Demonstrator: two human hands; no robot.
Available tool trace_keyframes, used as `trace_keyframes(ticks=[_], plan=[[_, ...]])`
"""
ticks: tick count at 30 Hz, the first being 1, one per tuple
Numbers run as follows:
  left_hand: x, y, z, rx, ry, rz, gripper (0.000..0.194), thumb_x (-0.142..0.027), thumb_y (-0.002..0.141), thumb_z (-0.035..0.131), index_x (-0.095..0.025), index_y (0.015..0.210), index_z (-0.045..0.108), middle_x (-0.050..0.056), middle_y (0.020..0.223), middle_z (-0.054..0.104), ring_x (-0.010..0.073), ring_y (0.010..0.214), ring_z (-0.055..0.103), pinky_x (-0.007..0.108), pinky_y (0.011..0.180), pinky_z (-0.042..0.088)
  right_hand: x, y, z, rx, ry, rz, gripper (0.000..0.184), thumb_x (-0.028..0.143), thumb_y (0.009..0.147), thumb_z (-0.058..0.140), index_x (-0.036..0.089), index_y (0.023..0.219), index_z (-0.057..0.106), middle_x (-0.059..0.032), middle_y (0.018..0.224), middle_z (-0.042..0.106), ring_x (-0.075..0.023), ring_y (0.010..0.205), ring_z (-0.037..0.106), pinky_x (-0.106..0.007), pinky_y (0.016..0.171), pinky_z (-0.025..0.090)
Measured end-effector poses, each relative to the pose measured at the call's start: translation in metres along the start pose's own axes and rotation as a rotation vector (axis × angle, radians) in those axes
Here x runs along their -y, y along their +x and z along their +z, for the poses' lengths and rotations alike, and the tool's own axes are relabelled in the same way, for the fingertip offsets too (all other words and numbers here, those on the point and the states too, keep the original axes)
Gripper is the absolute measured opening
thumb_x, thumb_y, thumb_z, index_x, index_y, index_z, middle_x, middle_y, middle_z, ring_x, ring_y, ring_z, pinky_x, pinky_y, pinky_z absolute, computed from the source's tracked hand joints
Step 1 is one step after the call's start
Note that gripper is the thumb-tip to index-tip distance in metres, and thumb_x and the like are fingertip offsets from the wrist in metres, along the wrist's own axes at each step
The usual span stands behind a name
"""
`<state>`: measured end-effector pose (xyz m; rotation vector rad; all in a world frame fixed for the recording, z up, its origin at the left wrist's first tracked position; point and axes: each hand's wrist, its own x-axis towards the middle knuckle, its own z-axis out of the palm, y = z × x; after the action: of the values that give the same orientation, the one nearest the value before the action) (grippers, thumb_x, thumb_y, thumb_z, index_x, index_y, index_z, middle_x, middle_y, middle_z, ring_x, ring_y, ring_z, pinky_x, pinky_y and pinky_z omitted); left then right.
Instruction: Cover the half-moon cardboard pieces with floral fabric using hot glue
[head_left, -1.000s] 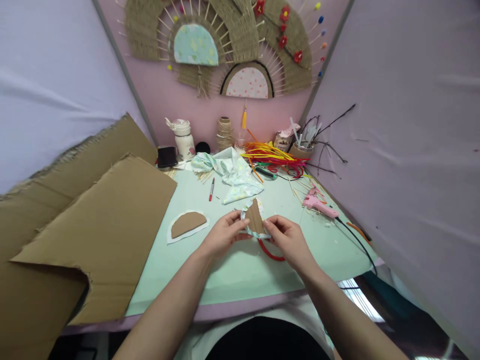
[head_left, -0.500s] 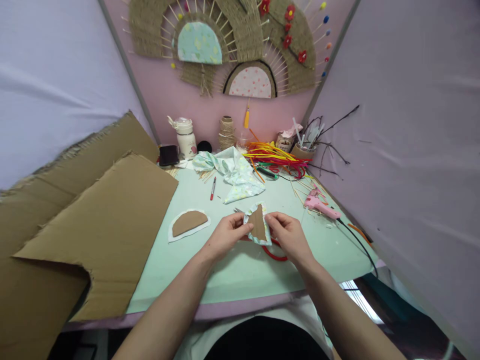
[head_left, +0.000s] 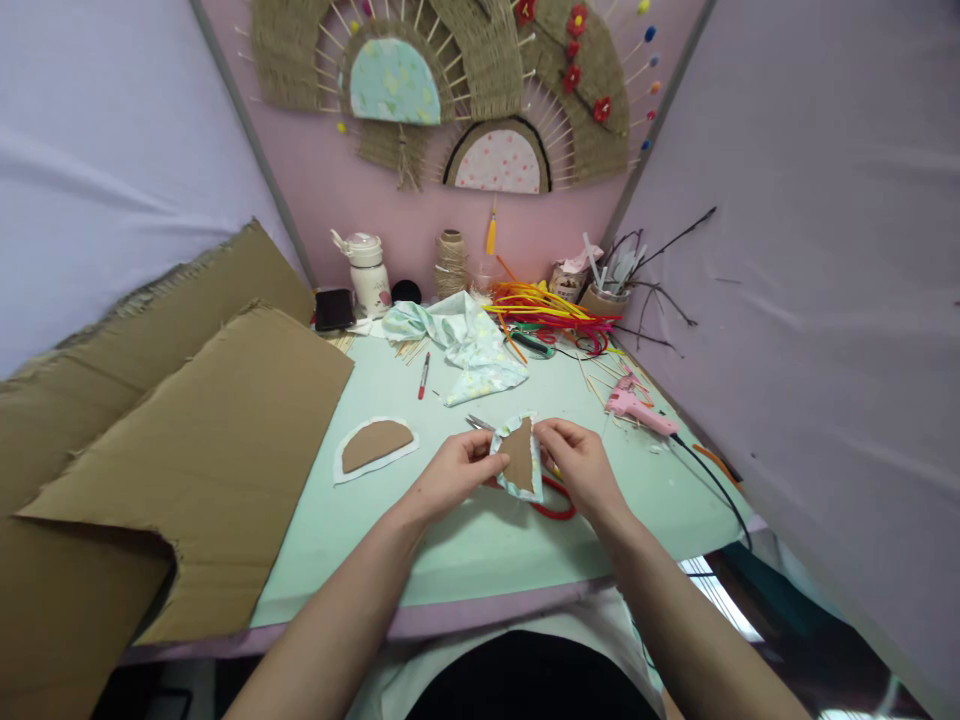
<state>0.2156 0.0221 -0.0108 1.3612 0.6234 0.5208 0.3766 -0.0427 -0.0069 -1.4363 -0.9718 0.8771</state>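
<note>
Between my hands is a cardboard half-circle [head_left: 517, 455], its edges wrapped in pale blue floral fabric and its bare brown side facing me. My left hand [head_left: 461, 470] grips its left edge, thumb on the cardboard. With closed fingertips, my right hand [head_left: 574, 460] pinches the fabric at the upper right edge. Scissors with red handles [head_left: 556, 508] lie on the table beneath, partly hidden by the piece and my hands. To the left, a second cardboard half-circle [head_left: 377, 445] rests on a slightly larger white-edged backing.
Large cardboard sheets [head_left: 217, 470] cover the table's left side. A pink glue gun [head_left: 641, 410] with a black cord lies at the right. Crumpled floral fabric [head_left: 480, 350], a red marker [head_left: 424, 376], coloured pipe cleaners [head_left: 555, 305], a bottle [head_left: 367, 275] and twine [head_left: 451, 265] sit toward the back.
The held half-circle has shifted slightly down and turned a little, showing more of its cardboard face. My right fingertips stay at its upper right edge. More of the scissor blades shows.
</note>
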Motion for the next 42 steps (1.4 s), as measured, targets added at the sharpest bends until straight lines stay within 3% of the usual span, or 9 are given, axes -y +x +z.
trace_keyframes(ticks=[11,23,30,38,42], plan=[[0.004,0.001,-0.001,0.04,0.033,0.005,0.025,-0.038,0.076,0.065,-0.014,0.079,0.063,0.001,0.071,0.057,0.0119,0.065,0.051,0.023,0.061,0.041,0.0,0.006,-0.002,-0.022,-0.035,-0.032,0.03,0.043,0.077,0.062,0.016,0.065,0.062,0.002,0.056,0.048,-0.0118,0.056,0.041,-0.024,0.053,0.034],[0.003,0.001,-0.001,-0.013,0.006,-0.008,0.028,-0.037,0.076,0.064,-0.013,0.09,0.065,0.004,0.08,0.064,0.0143,0.072,0.056,0.025,0.065,0.044,-0.006,-0.001,-0.001,0.027,0.013,0.041,0.031,0.046,0.075,0.064,0.016,0.07,0.065,0.0026,0.056,0.051,-0.0104,0.052,0.04,-0.023,0.049,0.032],[0.002,0.002,-0.002,-0.064,-0.007,-0.003,0.027,-0.037,0.074,0.066,-0.013,0.087,0.065,0.003,0.079,0.064,0.0137,0.07,0.057,0.024,0.063,0.045,-0.004,-0.005,0.0,0.053,-0.022,0.062,0.031,0.046,0.073,0.066,0.015,0.068,0.065,0.0035,0.052,0.049,-0.0102,0.05,0.039,-0.023,0.047,0.03],[0.003,0.002,-0.003,-0.087,-0.015,0.018,0.026,-0.037,0.074,0.066,-0.014,0.086,0.066,0.001,0.075,0.063,0.0128,0.067,0.056,0.024,0.062,0.044,-0.003,-0.013,-0.001,0.121,-0.09,0.074,0.03,0.043,0.073,0.064,0.017,0.059,0.059,0.0038,0.053,0.048,-0.009,0.049,0.037,-0.023,0.048,0.028],[0.002,0.003,-0.003,-0.088,-0.001,0.023,0.023,-0.035,0.075,0.065,-0.014,0.084,0.065,0.001,0.073,0.062,0.0118,0.066,0.055,0.023,0.062,0.044,-0.005,-0.016,-0.003,0.186,-0.067,0.089,0.028,0.042,0.075,0.063,0.016,0.064,0.061,0.004,0.053,0.047,-0.0091,0.05,0.038,-0.022,0.048,0.029]])
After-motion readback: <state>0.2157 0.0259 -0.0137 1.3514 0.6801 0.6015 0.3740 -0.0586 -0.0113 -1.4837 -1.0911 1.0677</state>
